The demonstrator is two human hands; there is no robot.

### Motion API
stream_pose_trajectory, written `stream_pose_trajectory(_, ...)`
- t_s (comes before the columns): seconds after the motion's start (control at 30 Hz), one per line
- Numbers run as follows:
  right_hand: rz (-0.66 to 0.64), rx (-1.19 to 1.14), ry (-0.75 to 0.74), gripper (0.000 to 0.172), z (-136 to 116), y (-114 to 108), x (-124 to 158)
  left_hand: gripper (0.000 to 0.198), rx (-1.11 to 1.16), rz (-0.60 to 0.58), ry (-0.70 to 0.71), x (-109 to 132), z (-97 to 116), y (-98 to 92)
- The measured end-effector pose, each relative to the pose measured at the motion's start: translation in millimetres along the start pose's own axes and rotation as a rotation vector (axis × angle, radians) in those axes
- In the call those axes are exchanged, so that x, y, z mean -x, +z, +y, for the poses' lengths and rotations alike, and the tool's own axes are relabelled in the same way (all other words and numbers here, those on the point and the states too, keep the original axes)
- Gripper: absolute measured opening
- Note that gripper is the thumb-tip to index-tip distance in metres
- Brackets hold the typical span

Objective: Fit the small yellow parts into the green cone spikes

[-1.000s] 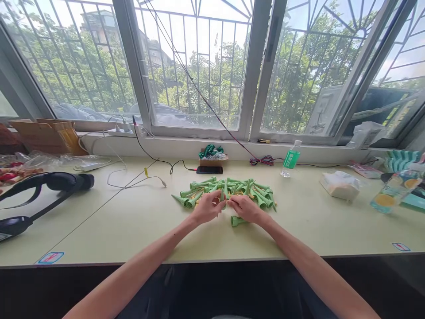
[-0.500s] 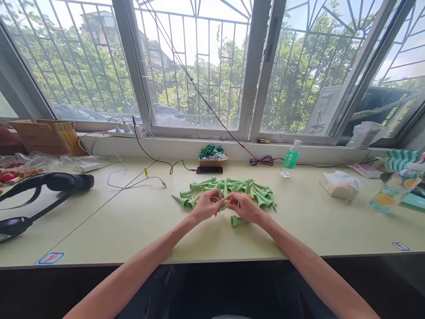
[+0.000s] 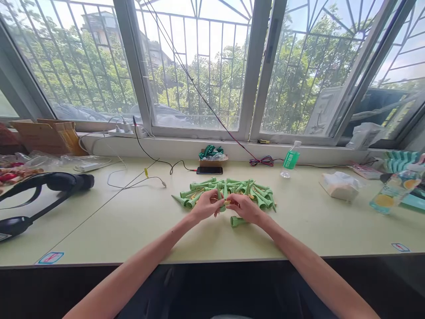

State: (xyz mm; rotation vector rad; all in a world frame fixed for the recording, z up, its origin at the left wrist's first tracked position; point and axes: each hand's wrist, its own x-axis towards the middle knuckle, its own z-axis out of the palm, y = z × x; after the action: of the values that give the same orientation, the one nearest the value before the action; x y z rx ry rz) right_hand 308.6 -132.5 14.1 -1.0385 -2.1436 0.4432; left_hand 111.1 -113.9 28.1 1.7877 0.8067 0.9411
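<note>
My left hand (image 3: 206, 206) is closed around a green plastic spike (image 3: 222, 208), a hollow cone held with its tip upward. Facing it, my right hand (image 3: 246, 208) pinches a small yellow piece (image 3: 227, 202) against the spike's lower part. Whether the piece sits in the spike or only touches it, I cannot tell. Behind both hands spreads a pile of similar green spikes (image 3: 263, 200), with yellow bits among them. One separate spike (image 3: 235, 221) lies on the table under my right hand, its far end hidden by the hand.
Beyond the pile lie a phone (image 3: 209, 170) and a small box with green wrapping (image 3: 212, 153). A bottle (image 3: 291, 159) and a tissue pack (image 3: 340, 185) stand to the right. Cables (image 3: 139, 178) and a black headset (image 3: 49, 186) occupy the table's left side.
Both hands stay in nearly the same place, with only slight finger movement at the spike and the yellow piece. The pile has not moved.
</note>
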Motion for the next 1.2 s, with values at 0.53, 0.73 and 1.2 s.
stream_pose_trajectory(0.53, -0.013, 0.022, -0.047, 0.022, -2.5, -1.6, 0.6, 0.028, 0.017, -0.057, -0.025, 2.3, 5.1, -1.4)
stream_pose_trajectory(0.73, -0.027, 0.053, -0.039, 0.033, -5.2, -1.9, 0.7, 0.032, -0.003, -0.109, -0.020, 1.9, 2.4, 0.0)
stream_pose_trajectory(1.2, 0.003, 0.126, -0.037, 0.039, -2.6, -1.3, -0.4, 0.033, -0.029, -0.116, 0.024, 2.3, 1.7, 1.8)
